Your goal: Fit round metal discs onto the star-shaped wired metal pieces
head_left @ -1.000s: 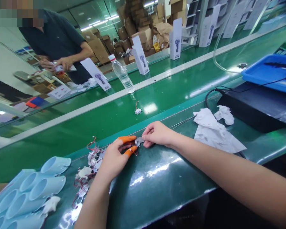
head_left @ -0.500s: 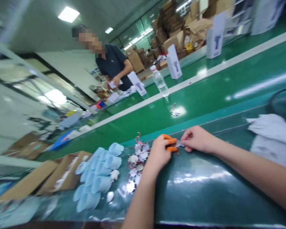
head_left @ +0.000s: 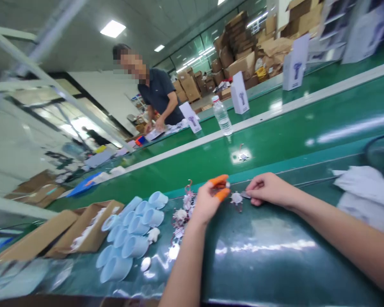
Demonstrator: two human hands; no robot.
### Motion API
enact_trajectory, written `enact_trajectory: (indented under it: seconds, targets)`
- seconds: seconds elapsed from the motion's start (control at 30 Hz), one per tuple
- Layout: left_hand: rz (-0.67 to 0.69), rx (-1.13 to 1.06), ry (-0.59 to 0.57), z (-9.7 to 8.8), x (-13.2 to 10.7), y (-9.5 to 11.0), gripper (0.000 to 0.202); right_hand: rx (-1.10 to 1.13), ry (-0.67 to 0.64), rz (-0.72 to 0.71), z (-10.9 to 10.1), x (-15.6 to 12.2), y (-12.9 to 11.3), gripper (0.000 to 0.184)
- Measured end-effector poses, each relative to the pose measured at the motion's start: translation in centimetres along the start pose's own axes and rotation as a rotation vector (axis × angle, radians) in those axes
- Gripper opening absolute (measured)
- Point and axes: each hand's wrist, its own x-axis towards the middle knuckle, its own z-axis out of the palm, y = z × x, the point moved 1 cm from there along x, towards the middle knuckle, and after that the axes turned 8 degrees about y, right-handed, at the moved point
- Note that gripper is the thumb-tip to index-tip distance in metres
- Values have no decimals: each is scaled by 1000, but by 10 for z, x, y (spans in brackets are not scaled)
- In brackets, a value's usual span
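Observation:
My left hand [head_left: 208, 198], with orange finger cots on its fingertips, pinches a small whitish piece [head_left: 228, 185] too small to name. Facing it, my right hand [head_left: 265, 189] is closed on a small flat grey piece [head_left: 245, 195], mostly hidden by the fingers. On the bench between the two hands lies a white star-edged part with thin reddish wires [head_left: 237, 198]. A pile of similar wired parts [head_left: 181, 215] sits left of my left hand, partly behind the forearm.
Several light-blue cups [head_left: 136, 246] lie left of the pile, beside a cardboard box [head_left: 99, 232] of white pieces. A bottle [head_left: 223, 119] and printed white boxes [head_left: 240, 96] stand across the green belt [head_left: 281, 132]. Opposite, a person [head_left: 161, 91] handles something. White cloth or bags [head_left: 361, 192] lie right.
My left hand has drawn back left from the wired part, which now lies exposed between my hands. The right hand remains pinched. The view has shifted slightly. Across the belt, the person's hands have lowered.

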Motion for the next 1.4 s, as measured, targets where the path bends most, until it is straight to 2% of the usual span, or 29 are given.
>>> enact_trajectory:
  seconds: [0.07,0.2,0.4,0.53,0.7,0.8,0.93,1.13,1.3,1.4]
  targets:
    - [-29,-185,83,-7,4,3,44,48,27,-4,-3,2,-2,15]
    - [-169,-486,52,-15,5,9,39,133,75,-17,-5,4,-7,17]
    - [-240,-585,-11,-10,-2,18,38,179,67,-60,-4,0,-17,22]
    - [-285,-712,-22,-8,-5,21,41,226,111,-128,-5,-1,-19,21]
    - [-268,-621,-23,-5,-5,17,41,314,116,-306,-3,-11,-29,25]
    - [-255,-553,-43,-2,-5,14,40,306,98,-356,1,-17,-31,27]
    - [-240,-495,-72,4,-7,15,40,209,94,-445,8,-21,-27,22]
    - [-238,-448,-117,10,-11,18,44,-12,234,-683,9,-23,-24,13]
    - [-246,-419,-113,11,-13,20,46,-32,233,-695,10,-25,-24,13]
    - [-246,-427,-111,10,-12,19,44,77,152,-550,12,-22,-23,16]
